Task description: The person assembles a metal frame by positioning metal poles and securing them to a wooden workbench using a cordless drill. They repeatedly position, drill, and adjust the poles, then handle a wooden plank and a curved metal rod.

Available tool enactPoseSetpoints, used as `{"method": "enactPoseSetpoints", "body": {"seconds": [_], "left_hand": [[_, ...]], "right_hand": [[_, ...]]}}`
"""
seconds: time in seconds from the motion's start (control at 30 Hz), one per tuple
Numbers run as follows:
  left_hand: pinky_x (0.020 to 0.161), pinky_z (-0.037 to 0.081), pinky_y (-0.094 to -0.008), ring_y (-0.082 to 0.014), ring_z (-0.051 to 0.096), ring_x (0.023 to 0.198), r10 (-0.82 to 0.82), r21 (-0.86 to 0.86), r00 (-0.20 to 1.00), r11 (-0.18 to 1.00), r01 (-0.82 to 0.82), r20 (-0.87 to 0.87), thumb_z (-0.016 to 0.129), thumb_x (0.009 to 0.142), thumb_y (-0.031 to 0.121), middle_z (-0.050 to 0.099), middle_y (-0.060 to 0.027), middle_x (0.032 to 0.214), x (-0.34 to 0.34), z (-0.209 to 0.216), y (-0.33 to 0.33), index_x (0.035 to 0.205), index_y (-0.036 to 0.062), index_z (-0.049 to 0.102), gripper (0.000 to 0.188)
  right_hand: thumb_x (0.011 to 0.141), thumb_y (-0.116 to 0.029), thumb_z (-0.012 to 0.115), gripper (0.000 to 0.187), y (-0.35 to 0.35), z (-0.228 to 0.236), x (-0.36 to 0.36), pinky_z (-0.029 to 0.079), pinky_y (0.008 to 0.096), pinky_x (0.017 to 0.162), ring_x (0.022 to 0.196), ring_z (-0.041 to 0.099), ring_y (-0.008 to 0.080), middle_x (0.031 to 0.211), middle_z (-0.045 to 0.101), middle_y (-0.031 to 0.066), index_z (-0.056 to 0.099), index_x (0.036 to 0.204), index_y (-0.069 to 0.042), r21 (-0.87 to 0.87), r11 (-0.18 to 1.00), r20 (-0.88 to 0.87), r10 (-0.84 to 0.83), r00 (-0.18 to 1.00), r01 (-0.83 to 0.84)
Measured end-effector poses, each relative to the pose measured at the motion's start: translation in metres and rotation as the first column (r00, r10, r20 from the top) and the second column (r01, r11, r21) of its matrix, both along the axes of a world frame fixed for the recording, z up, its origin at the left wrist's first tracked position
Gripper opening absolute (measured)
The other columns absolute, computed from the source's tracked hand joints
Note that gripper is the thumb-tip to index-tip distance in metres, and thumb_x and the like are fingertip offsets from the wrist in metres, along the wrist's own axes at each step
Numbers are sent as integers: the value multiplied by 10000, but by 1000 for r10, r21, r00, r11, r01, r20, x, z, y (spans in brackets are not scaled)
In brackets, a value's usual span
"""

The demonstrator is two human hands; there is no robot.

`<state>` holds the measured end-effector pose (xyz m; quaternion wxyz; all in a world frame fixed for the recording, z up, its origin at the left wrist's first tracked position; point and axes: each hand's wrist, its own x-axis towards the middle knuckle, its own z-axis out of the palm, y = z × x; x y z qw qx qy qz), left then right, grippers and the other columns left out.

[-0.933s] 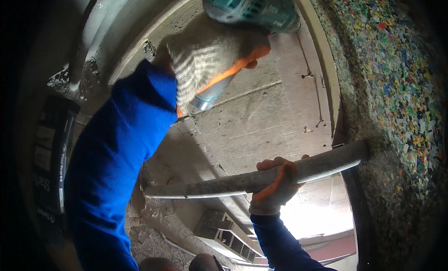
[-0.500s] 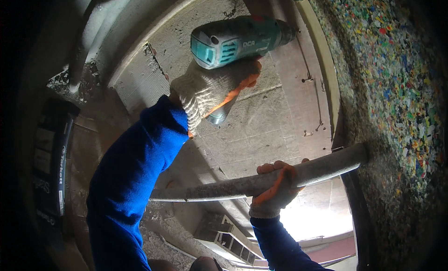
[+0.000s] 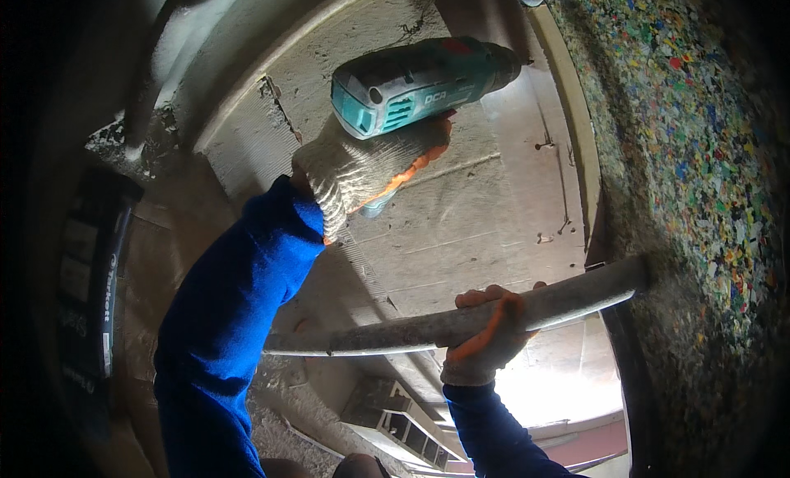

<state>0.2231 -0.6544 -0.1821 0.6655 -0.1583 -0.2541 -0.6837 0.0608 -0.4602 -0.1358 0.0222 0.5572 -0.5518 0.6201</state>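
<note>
My left hand (image 3: 370,161), in a knitted white glove with an orange palm, is wrapped round the handle of a teal and black cordless drill (image 3: 420,83). The drill's chuck points right, over a smooth brown board (image 3: 535,124); whether its tip touches the board I cannot tell. Lower down, my right hand (image 3: 492,330), gloved in orange, grips a grey round pipe (image 3: 395,332). That pipe runs across the view from beside my left sleeve to the speckled panel at right.
A multicoloured speckled panel (image 3: 675,149) stands along the right side. At far left is a dark box (image 3: 86,289). A slotted frame-like piece (image 3: 403,429) lies below the pipe, beside a bright glare. Dusty boards (image 3: 444,231) spread behind my hands.
The drill has tilted, its rear dropping slightly, and my left hand has shifted a little down and left with it. My right hand and the pipe have barely moved.
</note>
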Motion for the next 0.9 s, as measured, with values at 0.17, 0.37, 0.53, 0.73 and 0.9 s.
{"method": "enactPoseSetpoints", "body": {"seconds": [0.17,0.37,0.53,0.73,0.9], "left_hand": [[764,509,-305,-149,609,821,26,-49,995,999,-21,91,768,832,68,659,-53,926,9,-6,4,1113,36,637,312],[692,479,-299,-126,574,749,29,-83,996,996,-21,87,790,822,116,647,-31,873,15,-15,3,1074,59,643,298],[707,492,-296,-141,592,768,35,-47,998,998,-32,58,782,842,133,659,-55,912,5,-15,3,1095,41,641,304],[737,544,-309,-148,637,843,-607,-73,673,763,643,-422,699,915,146,605,-145,1215,-1,-41,16,1253,-5,562,395],[763,533,-237,-150,559,803,-674,-113,663,724,681,-326,633,944,124,544,-132,1052,27,-88,39,1377,-43,355,541]], "right_hand": [[934,-253,625,711,0,-1,-2,540,401,627,660,637,224,922,621,107,178,1467,-106,-6,1000,33,9,999,-9],[936,-232,608,685,0,-2,-3,540,400,616,649,631,223,908,621,99,193,1469,-122,-14,999,130,41,991,-40],[937,-219,608,631,-2,-1,-7,536,411,622,628,621,223,847,623,92,227,1432,-131,-5,999,37,39,999,-39],[880,-193,695,732,-2,-1,-11,533,409,560,603,611,243,856,619,116,234,1448,-162,-45,992,61,117,991,-114],[884,-224,707,587,-2,-3,-14,532,409,551,622,610,242,830,604,97,346,1336,-129,-95,983,97,167,981,-158]]}}
